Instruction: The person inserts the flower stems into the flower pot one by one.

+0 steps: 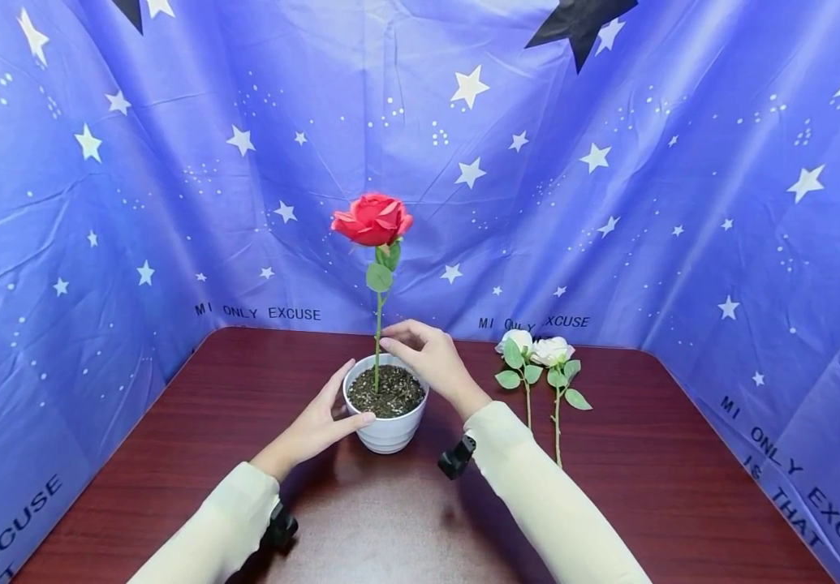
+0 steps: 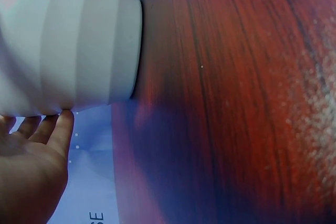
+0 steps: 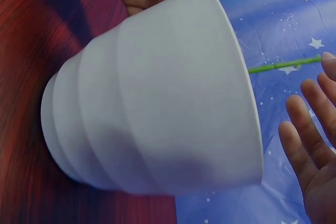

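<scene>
Left hand (image 1: 320, 423): spread against a white, ribbed, round pot (image 1: 388, 439), thumb laid at rim.
Pot: stood on reddish-brown wooden table (image 1: 361, 519); dark granular soil (image 1: 398, 391) shown by head view only.
Red, green-stemmed rose (image 1: 373, 221): set upright in soil.
Right hand (image 1: 427, 357): raised at stem; pinch cannot be told; lower fingers seen parted in right-wrist view.

One pot (image 1: 388, 438), one red rose (image 1: 372, 221), two white roses (image 1: 553, 351)

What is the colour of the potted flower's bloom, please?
The bloom is red, best seen in the head view.
</scene>
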Available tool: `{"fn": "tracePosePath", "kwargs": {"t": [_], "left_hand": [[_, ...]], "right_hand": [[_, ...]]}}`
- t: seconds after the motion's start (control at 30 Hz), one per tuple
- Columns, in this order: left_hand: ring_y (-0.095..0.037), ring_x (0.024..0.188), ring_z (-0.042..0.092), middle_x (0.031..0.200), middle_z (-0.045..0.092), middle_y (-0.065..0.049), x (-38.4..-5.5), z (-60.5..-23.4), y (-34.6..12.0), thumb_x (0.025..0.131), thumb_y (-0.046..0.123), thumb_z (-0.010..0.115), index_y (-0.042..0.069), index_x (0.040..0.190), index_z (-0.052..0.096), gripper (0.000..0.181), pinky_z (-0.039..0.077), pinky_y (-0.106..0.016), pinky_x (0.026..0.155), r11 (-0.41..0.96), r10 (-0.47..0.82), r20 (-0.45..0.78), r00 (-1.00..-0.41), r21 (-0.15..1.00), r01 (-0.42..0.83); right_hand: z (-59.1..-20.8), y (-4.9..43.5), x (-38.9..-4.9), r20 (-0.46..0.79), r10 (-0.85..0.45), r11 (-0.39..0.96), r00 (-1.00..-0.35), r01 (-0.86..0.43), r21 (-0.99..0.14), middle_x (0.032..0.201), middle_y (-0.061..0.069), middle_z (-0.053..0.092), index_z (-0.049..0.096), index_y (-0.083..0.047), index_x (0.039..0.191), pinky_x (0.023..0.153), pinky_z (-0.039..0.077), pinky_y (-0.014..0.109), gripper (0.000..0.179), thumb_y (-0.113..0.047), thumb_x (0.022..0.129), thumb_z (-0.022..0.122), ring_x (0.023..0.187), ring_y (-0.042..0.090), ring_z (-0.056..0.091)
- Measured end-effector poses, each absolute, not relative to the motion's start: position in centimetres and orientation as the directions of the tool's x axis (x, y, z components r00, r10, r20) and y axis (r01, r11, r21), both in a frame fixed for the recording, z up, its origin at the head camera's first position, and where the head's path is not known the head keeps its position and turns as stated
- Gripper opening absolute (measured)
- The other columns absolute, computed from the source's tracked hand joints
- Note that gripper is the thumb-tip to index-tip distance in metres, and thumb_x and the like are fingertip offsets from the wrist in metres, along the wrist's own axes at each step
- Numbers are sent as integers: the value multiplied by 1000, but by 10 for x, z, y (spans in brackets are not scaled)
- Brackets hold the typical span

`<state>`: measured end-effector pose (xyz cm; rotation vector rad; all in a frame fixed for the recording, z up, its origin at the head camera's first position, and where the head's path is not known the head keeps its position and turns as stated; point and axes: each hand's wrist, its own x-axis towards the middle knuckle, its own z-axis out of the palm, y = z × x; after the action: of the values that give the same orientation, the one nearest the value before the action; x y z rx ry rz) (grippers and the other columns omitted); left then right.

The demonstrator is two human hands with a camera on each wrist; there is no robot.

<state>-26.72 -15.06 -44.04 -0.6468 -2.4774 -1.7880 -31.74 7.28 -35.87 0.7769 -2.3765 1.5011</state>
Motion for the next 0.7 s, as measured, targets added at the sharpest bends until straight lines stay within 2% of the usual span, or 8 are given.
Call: {"fn": "tracePosePath", "kwargs": {"t": [0.33, 0.5, 0.7], "left_hand": [[-39, 138, 39, 162, 24, -14, -267, -441, -150, 90, 26, 77, 13, 161, 16, 95, 36, -52, 112, 281, 306, 247, -919, 899, 335], [-40, 138, 39, 161, 25, -16, -266, -439, -150, 90, 26, 77, 15, 161, 16, 95, 36, -52, 112, 279, 306, 247, -919, 900, 334], [-39, 139, 39, 162, 24, -14, -266, -439, -151, 90, 25, 77, 16, 161, 16, 95, 36, -52, 112, 283, 308, 241, -920, 901, 330]], "right_hand": [[-361, 111, -314, 444, -320, 374, -837, -542, -753, 95, -8, 74, 74, -24, 112, 78, 56, 36, 24, -39, 94, 72, 86, 17, 69], [-363, 132, -314, 428, -300, 385, -852, -519, -763, 89, 0, 73, 74, -22, 111, 70, 57, 33, 22, -35, 94, 72, 81, 23, 68], [-367, 153, -313, 414, -294, 406, -862, -504, -762, 87, 8, 70, 74, -18, 110, 65, 55, 30, 22, -32, 94, 73, 75, 21, 64]]}}
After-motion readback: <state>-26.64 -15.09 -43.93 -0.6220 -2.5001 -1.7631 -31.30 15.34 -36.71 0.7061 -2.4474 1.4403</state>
